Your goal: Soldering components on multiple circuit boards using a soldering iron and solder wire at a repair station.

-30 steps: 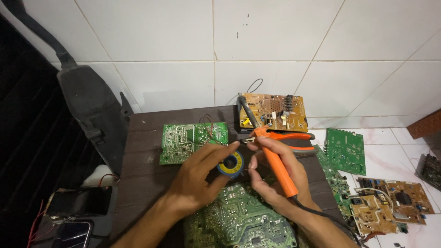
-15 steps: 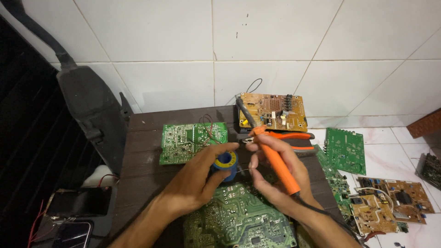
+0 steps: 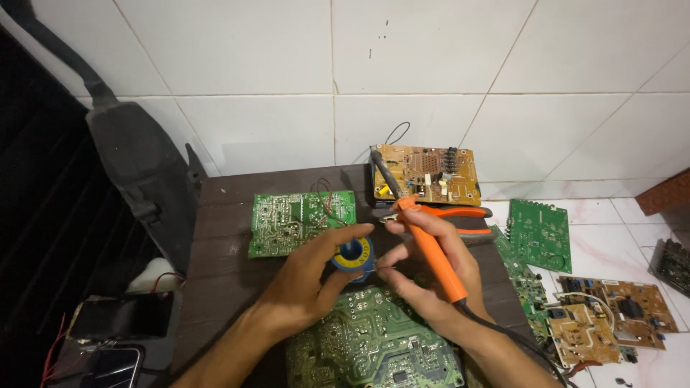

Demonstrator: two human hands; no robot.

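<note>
Two hands work just in front of the small green board: the left hand pinches a blue solder spool, the right hand grips one orange soldering iron. Judged step: drawing solder; feeding it needs steadiness. Six boards visible, one pair of pliers.

Counting from the dark wooden table: three circuit boards sit on it, one green at the back left, one tan at the back right edge, one big green at the front. Off its right side on the tiled floor there are about five more boards, two green and roughly three brownish, partly cut off. Also on the table: one orange soldering iron, one solder spool, one pair of orange-handled pliers. Two hands.
</note>
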